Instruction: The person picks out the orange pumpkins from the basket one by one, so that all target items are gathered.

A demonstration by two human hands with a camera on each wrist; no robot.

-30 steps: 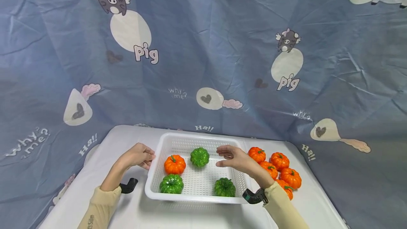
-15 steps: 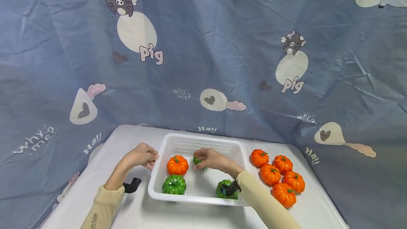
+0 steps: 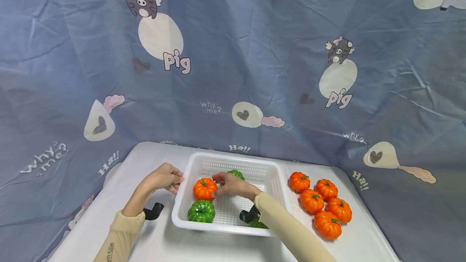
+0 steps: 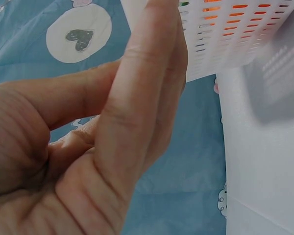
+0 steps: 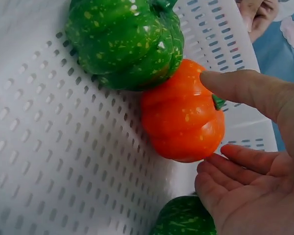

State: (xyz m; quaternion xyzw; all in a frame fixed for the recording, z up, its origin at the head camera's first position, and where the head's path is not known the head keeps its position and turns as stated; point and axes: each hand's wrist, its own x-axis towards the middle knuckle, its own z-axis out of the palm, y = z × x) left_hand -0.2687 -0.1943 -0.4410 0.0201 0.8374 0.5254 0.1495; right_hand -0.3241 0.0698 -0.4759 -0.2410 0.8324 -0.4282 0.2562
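In the head view, a white perforated plastic basket (image 3: 284, 189) stands on the table. My left hand (image 3: 166, 178) holds its left rim, fingertips right at the edge. My right hand (image 3: 233, 184) reaches into it beside an orange toy pumpkin (image 3: 204, 189). In the right wrist view, the thumb and straight fingers spread to either side of that orange pumpkin, fingertips right at its skin. A green pumpkin (image 5: 127, 41) sits against it on the near side. Another green pumpkin (image 3: 237, 174) is partly hidden behind my right hand, and one (image 3: 257, 224) lies mostly under the wrist.
Several orange pumpkins (image 3: 312, 201) sit grouped on the white tabletop (image 3: 211, 250), right of the basket. A blue cloth (image 3: 218, 72) printed with pigs hangs behind the table. Each wrist wears a black device (image 3: 154, 211).
My right hand has moved left from the basket's right side, past the back green pumpkin, to the orange pumpkin. My left hand stays at the rim. The view has shifted slightly.
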